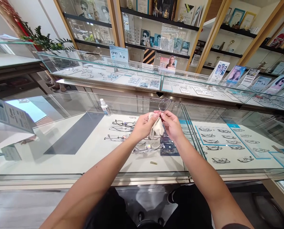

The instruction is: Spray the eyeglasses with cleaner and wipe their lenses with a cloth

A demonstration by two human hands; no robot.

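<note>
Above the glass display counter, both my hands meet around a pair of eyeglasses. One thin-rimmed lens sticks up beyond my fingers; the rest of the frame is hidden by the hands and cloth. My left hand is closed on a cream cleaning cloth, which bunches at the fingertips and hangs down between the hands. With thumb and fingers, my right hand pinches the eyeglasses close to the cloth. A small white spray bottle stands upright on the glass, left of and beyond my hands.
Rows of spectacles lie inside the glass counter below my arms, with more spectacles to the right. A leaning sign stands at the left. Beyond is a second glass showcase topped with advertising cards.
</note>
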